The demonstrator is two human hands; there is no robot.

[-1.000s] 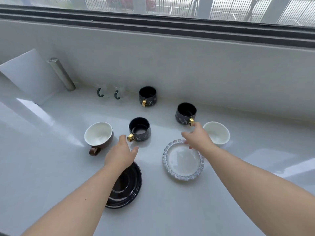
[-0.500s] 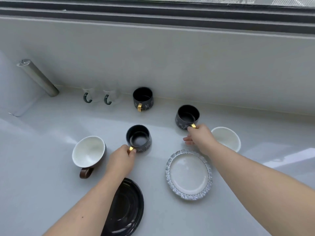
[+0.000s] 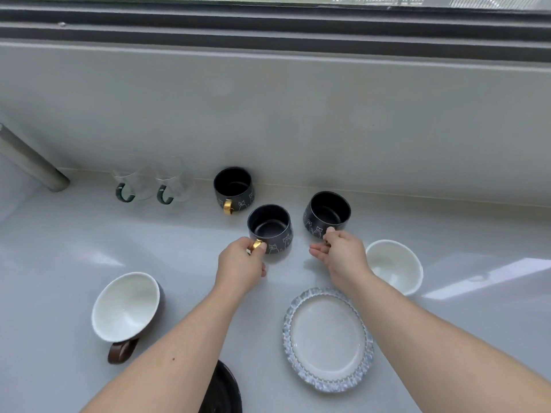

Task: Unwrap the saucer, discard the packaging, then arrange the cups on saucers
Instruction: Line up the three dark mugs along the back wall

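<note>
My left hand [image 3: 241, 265] pinches the gold handle of a black cat-print cup [image 3: 269, 226] at the counter's middle. My right hand [image 3: 343, 256] holds the handle of a second black cup [image 3: 326, 211] just to the right; that handle is hidden by the fingers. A third black cup [image 3: 233, 186] with a gold handle stands behind, by the wall. A white saucer with a blue ruffled rim [image 3: 328, 338] lies in front of my right hand. A black saucer [image 3: 223, 391] shows partly at the bottom edge, under my left forearm.
A white cup with a brown handle [image 3: 126, 308] sits tilted at the left. A white bowl-shaped cup [image 3: 395, 265] stands at the right. Two clear glass cups with green handles [image 3: 149, 186] are by the back wall. A metal tube [image 3: 28, 158] leans at far left.
Both hands have closed on the two black cups' handles. The left cup has moved back and to the right, nearer the other black cups. The camera tilted further down.
</note>
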